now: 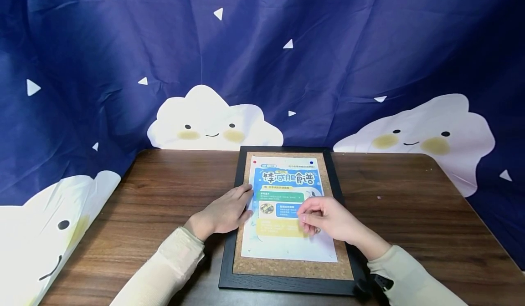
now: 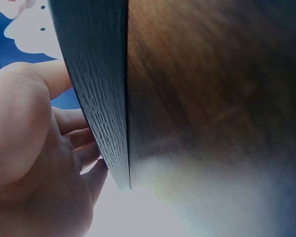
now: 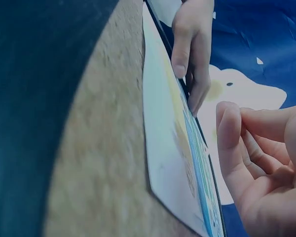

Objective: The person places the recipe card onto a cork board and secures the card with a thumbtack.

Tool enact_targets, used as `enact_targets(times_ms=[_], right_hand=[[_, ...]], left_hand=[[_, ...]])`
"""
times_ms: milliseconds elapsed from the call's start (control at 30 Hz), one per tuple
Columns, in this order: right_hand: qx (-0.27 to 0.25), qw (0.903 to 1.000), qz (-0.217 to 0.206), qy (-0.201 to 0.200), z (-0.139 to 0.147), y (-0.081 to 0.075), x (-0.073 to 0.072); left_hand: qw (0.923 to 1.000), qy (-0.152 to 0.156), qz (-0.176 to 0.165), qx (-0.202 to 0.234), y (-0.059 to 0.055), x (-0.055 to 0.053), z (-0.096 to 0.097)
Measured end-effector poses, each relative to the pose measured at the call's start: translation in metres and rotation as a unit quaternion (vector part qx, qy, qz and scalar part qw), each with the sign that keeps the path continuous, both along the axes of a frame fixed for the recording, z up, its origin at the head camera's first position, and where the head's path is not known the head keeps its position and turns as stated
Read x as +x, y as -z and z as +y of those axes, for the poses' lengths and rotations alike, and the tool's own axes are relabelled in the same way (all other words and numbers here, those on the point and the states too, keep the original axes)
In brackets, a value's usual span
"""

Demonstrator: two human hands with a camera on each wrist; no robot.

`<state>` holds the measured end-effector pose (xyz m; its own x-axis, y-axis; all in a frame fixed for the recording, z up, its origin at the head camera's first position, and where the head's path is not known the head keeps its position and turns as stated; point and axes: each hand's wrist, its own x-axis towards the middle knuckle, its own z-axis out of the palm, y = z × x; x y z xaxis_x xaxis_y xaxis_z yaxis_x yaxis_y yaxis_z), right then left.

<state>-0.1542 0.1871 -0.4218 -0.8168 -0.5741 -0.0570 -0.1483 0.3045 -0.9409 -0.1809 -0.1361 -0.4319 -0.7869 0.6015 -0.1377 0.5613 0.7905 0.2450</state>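
Note:
A printed poster (image 1: 287, 249) with Chinese lettering lies on a black-framed cork board (image 1: 293, 268) on the table. A red pushpin (image 1: 254, 162) and a blue pushpin (image 1: 311, 162) are in its top corners. My left hand (image 1: 225, 211) rests on the board's left edge, fingertips reaching the poster's side. My right hand (image 1: 328, 219) is above the poster's lower right part. In the right wrist view the thumb and index fingertips (image 3: 229, 111) meet, the other fingers curled; nothing shows between them. In the left wrist view the left fingers lie against the black frame (image 2: 96, 98).
The board stands on a brown wood-grain table (image 1: 410, 215), near its front. Behind the table hangs a dark blue cloth (image 1: 246, 46) printed with smiling clouds. A small pinkish dot (image 1: 379, 197) lies on the table right of the board.

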Motion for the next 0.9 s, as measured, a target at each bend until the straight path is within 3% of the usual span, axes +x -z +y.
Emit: enact_targets(times_ms=[533, 900], right_hand=[[-0.039, 0.9967, -0.024, -0.067, -0.03, 0.006, 0.005], [-0.026, 0.9962, -0.028, -0.079, -0.045, 0.004, 0.005]], left_hand=[[1.0, 0.0, 0.007, 0.005, 0.0, 0.001, -0.002], [0.9999, 0.004, 0.011, -0.002, 0.001, -0.001, -0.001]])
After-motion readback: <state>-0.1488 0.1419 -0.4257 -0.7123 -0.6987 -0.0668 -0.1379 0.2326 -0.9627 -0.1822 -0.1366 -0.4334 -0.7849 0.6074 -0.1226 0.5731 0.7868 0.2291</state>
